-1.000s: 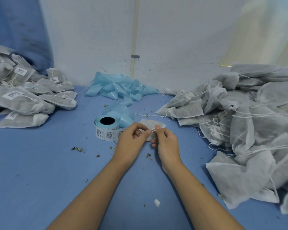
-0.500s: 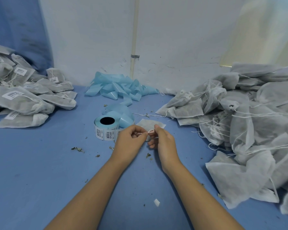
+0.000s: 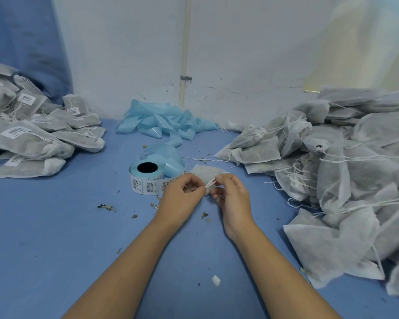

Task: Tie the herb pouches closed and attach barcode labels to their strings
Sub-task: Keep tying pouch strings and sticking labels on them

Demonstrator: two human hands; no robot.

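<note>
A small grey herb pouch (image 3: 205, 172) lies on the blue table just beyond my hands, partly hidden by them. My left hand (image 3: 182, 199) and my right hand (image 3: 234, 196) sit close together over its near end. Each pinches a part of the pouch's white drawstring (image 3: 210, 183), which runs taut between the fingertips. A roll of barcode labels (image 3: 148, 180) stands to the left of my left hand, almost touching it.
A heap of unlabelled pouches (image 3: 332, 171) with loose strings fills the right side. Labelled pouches (image 3: 32, 134) are stacked at the far left. Blue backing tape (image 3: 166, 123) is piled by the wall. Herb crumbs (image 3: 106, 207) and a white scrap (image 3: 216, 280) lie on the blue table (image 3: 55, 238).
My hands stay in place over the pouch; the fingers have worked the string, which now shows as a short taut length between the two pinches.
</note>
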